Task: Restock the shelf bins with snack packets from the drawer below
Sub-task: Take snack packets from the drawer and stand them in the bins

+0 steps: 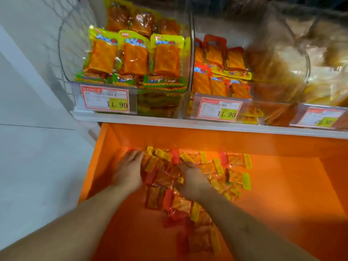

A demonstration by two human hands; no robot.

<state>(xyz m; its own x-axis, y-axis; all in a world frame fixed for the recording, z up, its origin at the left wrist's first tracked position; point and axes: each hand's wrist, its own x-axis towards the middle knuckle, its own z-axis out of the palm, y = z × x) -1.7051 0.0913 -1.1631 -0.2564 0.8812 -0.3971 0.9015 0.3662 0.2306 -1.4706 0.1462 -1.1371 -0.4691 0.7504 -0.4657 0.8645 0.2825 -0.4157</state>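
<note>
Below the shelf an orange drawer (120, 219) stands open, and a loose heap of snack packets (233, 176) with yellow and red ends lies in it. My left hand (129, 171) lies against the heap's left side, fingers fairly straight and reaching into the packets. My right hand (192, 182) is in the middle of the heap with its fingers curled round some packets. On the shelf above, the left clear bin (66, 59) holds upright yellow-topped packets, and the middle bin (222, 76) holds red-topped ones.
A white shelf edge (188, 124) runs above the drawer, with price tags (106, 97) reading 11.90 on the bin fronts. A third bin (320, 59) at the right holds pale packets, blurred. A pale floor (33, 166) lies to the left.
</note>
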